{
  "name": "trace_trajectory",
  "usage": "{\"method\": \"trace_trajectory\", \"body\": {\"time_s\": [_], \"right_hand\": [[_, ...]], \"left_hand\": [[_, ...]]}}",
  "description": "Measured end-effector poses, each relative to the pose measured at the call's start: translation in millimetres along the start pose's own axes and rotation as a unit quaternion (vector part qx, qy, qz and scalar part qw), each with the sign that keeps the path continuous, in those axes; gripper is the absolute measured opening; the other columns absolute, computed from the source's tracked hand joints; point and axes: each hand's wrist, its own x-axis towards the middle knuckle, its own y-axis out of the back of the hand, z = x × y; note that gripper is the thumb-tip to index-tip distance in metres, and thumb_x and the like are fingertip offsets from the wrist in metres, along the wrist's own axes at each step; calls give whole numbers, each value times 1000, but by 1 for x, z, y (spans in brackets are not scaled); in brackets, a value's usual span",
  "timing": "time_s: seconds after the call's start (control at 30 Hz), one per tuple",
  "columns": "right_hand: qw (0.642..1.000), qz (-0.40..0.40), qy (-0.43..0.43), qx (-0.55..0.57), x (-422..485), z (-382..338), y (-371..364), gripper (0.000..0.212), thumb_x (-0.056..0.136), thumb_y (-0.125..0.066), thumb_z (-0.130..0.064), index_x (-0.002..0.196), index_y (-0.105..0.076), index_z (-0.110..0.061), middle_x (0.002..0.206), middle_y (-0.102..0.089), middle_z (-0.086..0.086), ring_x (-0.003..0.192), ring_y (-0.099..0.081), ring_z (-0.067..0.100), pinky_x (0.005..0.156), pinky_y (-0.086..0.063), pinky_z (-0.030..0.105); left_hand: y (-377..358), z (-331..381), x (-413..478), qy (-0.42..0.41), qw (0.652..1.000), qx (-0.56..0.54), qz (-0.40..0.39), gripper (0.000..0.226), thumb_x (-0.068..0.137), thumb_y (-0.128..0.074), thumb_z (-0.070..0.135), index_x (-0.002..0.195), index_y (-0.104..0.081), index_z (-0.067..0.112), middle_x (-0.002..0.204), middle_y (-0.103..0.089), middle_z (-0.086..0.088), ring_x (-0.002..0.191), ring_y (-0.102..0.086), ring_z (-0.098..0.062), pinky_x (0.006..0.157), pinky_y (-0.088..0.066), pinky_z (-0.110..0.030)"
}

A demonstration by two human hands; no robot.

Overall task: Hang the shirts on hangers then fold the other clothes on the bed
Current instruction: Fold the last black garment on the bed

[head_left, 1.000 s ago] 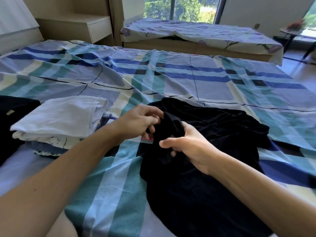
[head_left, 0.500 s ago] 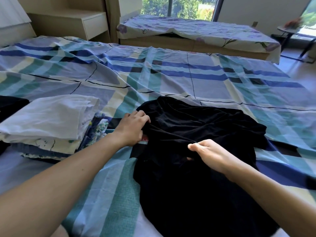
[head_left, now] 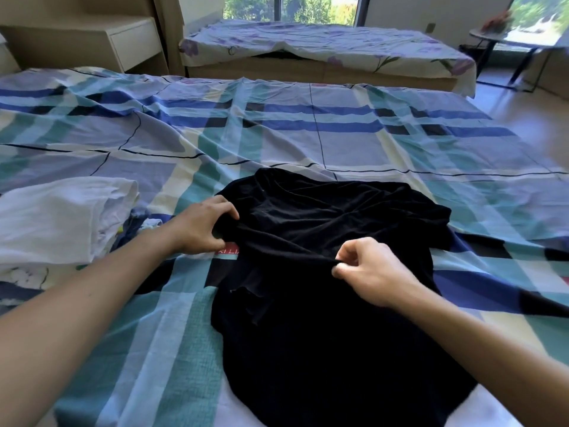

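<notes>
1. My left hand [head_left: 200,229] has its fingers curled round a bunched edge of the black garment [head_left: 323,318]; the cloth passes under the fingertips and the thumb closes on it from below.
2. My right hand [head_left: 369,272] pinches a raised ridge of the same garment between thumb and forefinger, with the other fingers curled in behind.
3. Between my two hands the fabric runs as a taut fold. The rest of the garment spreads away from my hands on both sides: a crumpled part beyond them, a flatter and larger part nearer to me under my right forearm.
4. Just below my left thumb I see a small red patch [head_left: 228,251] with pale letters, too blurred to read.
5. The garment lies on the bed [head_left: 277,143], on its plaid blue and teal cover.
6. Out past my left wrist sits a stack of folded clothes [head_left: 61,217], white on top, near the garment but apart from it.
7. Far beyond my hands stands a second bed [head_left: 323,41] with a floral cover.
</notes>
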Motion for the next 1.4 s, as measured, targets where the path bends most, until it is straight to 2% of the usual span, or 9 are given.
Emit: {"method": "trace_trajectory", "body": {"time_s": [0.13, 0.23, 0.33, 0.57, 0.77, 0.93, 1.1, 1.27, 1.4], "right_hand": [[926, -74, -58, 367, -3, -4, 27, 21, 98, -53, -5, 84, -60, -17, 75, -57, 3, 65, -59, 16, 58, -56, 31], [869, -34, -90, 485, -8, 0, 37, 15, 96, -59, -5, 88, -69, -14, 76, -65, 4, 61, -62, 14, 61, -57, 32], [896, 17, -128, 424, -8, 11, 40, 7, 89, -70, -13, 89, -77, -16, 82, -74, 2, 65, -69, 13, 64, -59, 29], [886, -152, -125, 419, -7, 32, 34, 33, 81, -37, 7, 64, -49, -19, 68, -42, 5, 60, -43, 17, 63, -50, 32], [900, -71, -136, 409, -13, 30, 41, 23, 94, -59, -10, 76, -72, -12, 72, -70, 6, 56, -67, 16, 52, -52, 24], [897, -214, -94, 375, -11, 41, 57, 14, 91, -59, 2, 91, -67, -9, 87, -65, 12, 75, -63, 24, 65, -57, 35], [974, -176, -138, 47, 1, 72, 56, 30, 89, -49, 7, 110, -60, -11, 85, -66, 14, 66, -62, 21, 53, -53, 28], [998, 23, -56, -11, 35, 89, 81, 20, 78, -76, -16, 91, -63, -21, 78, -71, 0, 73, -69, 21, 63, -48, 28], [996, 88, -24, 12, 85, 106, 100, 56, 75, -85, -19, 123, -57, -18, 113, -63, 8, 106, -62, 25, 95, -49, 36]], "left_hand": [[-8, -3, 3, 8, 995, 82, 63, 34, 84, -71, 24, 116, -64, 30, 117, -57, 7, 103, -59, -19, 94, -45, -39], [-8, -2, 13, 3, 991, 52, 121, 21, 93, -60, 24, 109, -73, 22, 105, -64, 2, 99, -63, -24, 91, -46, -42], [2, 8, 24, 17, 984, -103, 148, 17, 97, -58, 11, 98, -75, 14, 97, -64, -3, 90, -59, -19, 84, -43, -27], [32, 31, 47, 30, 955, -280, 99, 23, 84, -51, 20, 65, -64, 16, 60, -56, 11, 63, -48, -9, 68, -36, -28], [51, 46, 72, -9, 991, -119, 57, 34, 98, -53, 12, 65, -52, 5, 58, -46, 3, 55, -42, -9, 61, -34, -31], [60, 55, 98, -42, 998, 11, 42, 37, 100, -54, 23, 65, -51, 9, 61, -49, -3, 64, -50, -23, 65, -36, -38], [23, 62, 108, -21, 970, 241, 2, 26, 94, -53, 51, 106, -59, 28, 116, -61, -3, 116, -53, -26, 102, -33, -45], [-5, 57, 114, 9, 980, 198, 23, 64, 89, -56, 58, 143, -41, 26, 144, -42, -7, 138, -33, -30, 113, -28, -49], [-4, 48, 122, 84, 984, 155, -36, 103, 82, -59, 72, 158, -13, 21, 161, -20, -10, 148, -22, -33, 117, -28, -51]]}}
